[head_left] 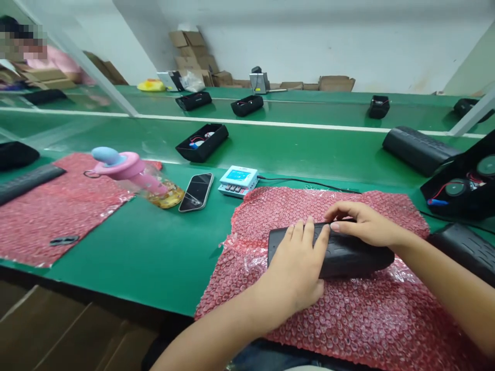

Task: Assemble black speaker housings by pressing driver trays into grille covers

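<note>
A long black speaker housing [348, 255] lies on a sheet of red bubble wrap [348, 314] in front of me. My left hand [297, 263] is laid across its left part, fingers over the top and thumb by the near side, holding it. At the far edge, my right hand [359, 224] grips the housing with curled fingers, its thumb on the top face close to my left fingertips. The underside of the housing is hidden.
A small light-blue device [238, 180] with a cable, a phone [196, 192] and a pink-lidded bottle [135, 175] lie left of the wrap. Open housings with wires [203, 142] sit on the green surface beyond; another [464, 180] stands at right. A person [58, 62] is far left.
</note>
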{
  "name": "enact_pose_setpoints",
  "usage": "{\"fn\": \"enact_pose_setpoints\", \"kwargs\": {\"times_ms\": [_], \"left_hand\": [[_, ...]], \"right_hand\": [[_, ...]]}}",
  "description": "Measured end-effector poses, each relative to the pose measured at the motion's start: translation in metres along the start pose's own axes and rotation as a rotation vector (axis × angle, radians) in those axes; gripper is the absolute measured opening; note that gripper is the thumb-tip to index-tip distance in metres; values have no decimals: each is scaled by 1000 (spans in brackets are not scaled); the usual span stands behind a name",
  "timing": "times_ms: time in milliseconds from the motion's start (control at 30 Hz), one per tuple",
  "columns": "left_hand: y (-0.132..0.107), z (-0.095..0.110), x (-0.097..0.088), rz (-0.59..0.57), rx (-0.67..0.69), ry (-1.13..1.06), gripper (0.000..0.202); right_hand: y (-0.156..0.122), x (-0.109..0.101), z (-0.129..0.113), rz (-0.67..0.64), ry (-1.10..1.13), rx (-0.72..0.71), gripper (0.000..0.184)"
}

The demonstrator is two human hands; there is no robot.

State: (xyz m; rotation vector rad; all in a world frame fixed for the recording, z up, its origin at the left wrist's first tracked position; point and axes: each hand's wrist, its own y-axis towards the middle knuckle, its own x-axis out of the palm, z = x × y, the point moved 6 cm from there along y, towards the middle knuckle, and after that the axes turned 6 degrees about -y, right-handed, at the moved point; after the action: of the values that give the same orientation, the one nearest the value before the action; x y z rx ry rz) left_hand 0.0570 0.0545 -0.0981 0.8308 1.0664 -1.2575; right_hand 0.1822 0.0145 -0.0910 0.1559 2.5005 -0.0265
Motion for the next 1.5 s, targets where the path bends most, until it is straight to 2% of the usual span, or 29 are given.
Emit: {"fn": "enact_pose_setpoints", "kwargs": {"times_ms": [200, 567, 900, 1067, 1133, 1200, 1267, 1500], "left_hand": [[15, -11, -16, -118, -18, -35, 84], [35, -22, -26, -256, 17, -29, 72], [46, -31, -31, -289, 33, -94, 55], [47, -34, -32, -266, 62, -112, 63], [48, -36, -33, -262, 76, -126, 63], [49, -39, -32, -270, 73, -132, 58], [51, -42, -32, -275, 61, -141, 55], [54, -43, -30, -274, 81, -185, 53]], "right_hand": [[25, -6, 12, -77, 77, 35, 24], [39, -8, 15, -134, -60, 69, 18], [47, -10, 12, -136, -317, 24, 24], [38, -13, -7, -75, -439, -108, 26], [31, -7, -15, -116, -481, -139, 38], [24, 2, -18, -151, -518, -115, 63], [20, 10, -19, -130, -563, -67, 79], [20, 24, -21, -27, -674, -50, 72]]}}
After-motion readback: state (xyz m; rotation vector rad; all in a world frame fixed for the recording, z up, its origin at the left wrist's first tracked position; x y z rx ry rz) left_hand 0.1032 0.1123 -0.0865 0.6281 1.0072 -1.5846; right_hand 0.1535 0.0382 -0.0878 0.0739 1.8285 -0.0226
